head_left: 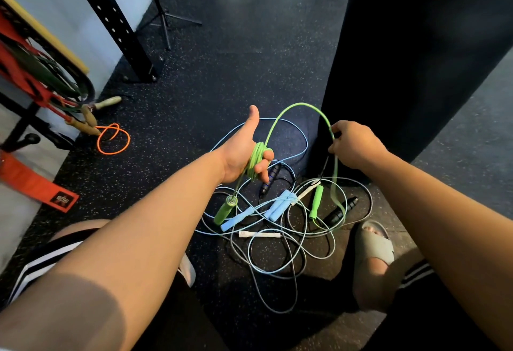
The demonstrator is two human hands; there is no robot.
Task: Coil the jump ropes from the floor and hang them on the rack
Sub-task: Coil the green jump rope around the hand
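Coils of the green jump rope sit wound round the fingers of the left grip. The fingers are curled on the coils, thumb stuck out and up. From the coils the rope arcs up and over to the right grip, which pinches it between thumb and fingers, knuckles toward camera. Below the right grip the rope drops to the second green handle, lying in the pile. The first green handle trails below the left grip on a short length; can't tell if it hangs free or touches the pile.

Both grips are held above the tangled pile on the floor. In the pile: light blue handles side by side, white handles, black handles, with blue, grey and black cords looped over each other. A foot in a grey sandal is just beside the pile, lower right.

An orange rope lies looped on the floor well left of the pile, near the rack, which holds red and green bands. A big dark cylinder stands behind the right grip.
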